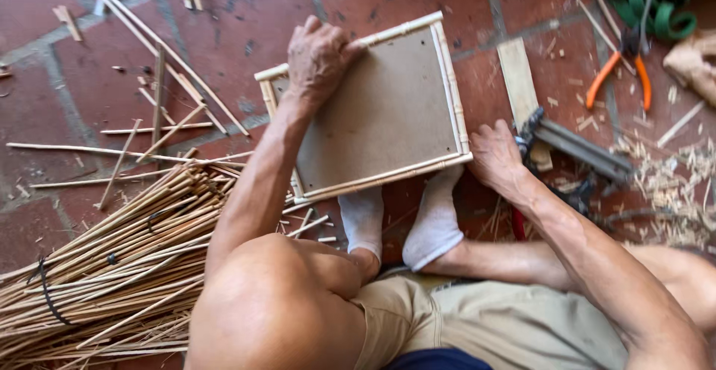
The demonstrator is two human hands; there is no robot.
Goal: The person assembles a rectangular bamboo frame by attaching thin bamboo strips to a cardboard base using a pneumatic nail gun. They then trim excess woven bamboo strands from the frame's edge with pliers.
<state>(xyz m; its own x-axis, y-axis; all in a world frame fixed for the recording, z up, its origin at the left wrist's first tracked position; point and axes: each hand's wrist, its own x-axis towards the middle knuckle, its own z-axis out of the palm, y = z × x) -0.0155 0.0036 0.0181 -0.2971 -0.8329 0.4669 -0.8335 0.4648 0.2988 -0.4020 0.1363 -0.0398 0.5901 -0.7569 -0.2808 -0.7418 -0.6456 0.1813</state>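
A square brown board framed with pale bamboo strips (388,109) lies on the red tile floor, its near edge resting against my two white-socked feet (406,221). My left hand (317,57) presses down on the frame's far left corner. My right hand (496,154) sits at the frame's near right corner and grips the handle of a dark grey nail gun (578,150) lying on the floor to the right.
A tied bundle of thin bamboo sticks (112,258) lies at left, with loose sticks (160,64) scattered beyond it. Orange-handled pliers (619,71), a green hose coil (649,1), a flat wood strip (518,79) and wood shavings (667,183) lie at right.
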